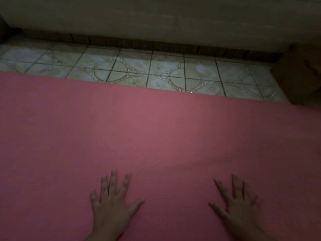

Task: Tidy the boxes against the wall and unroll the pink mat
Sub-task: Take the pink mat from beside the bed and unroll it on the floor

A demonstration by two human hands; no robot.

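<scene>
- Head view, dim light: both hands lie flat on the pink mat [156,129], palms down, near the bottom of the frame
- Left hand [111,204]: fingers straight and spread, pointing away from the person, thumb splayed to the right; it holds nothing and rests on the mat surface
- Right hand [238,209]: fingers likewise straight and fanned, angled slightly leftward, thumb out to the left; nothing gripped, palm resting on the mat
- Hands sit well apart from each other, with bare mat between them
- Mat lies unrolled and flat, filling the frame from left edge to right edge; its far edge runs on a slant, higher at left, lower at right
- Beyond that edge, a strip of patterned tiled floor [132,66] shows, bounded by a dark skirting [156,44] at the foot of a pale wall [156,18]
- Cardboard box [298,73] stands at far right near the wall, its lower corner just beside the mat's far edge; contact cannot be told
- Faint ripple in the mat shows above the right hand
</scene>
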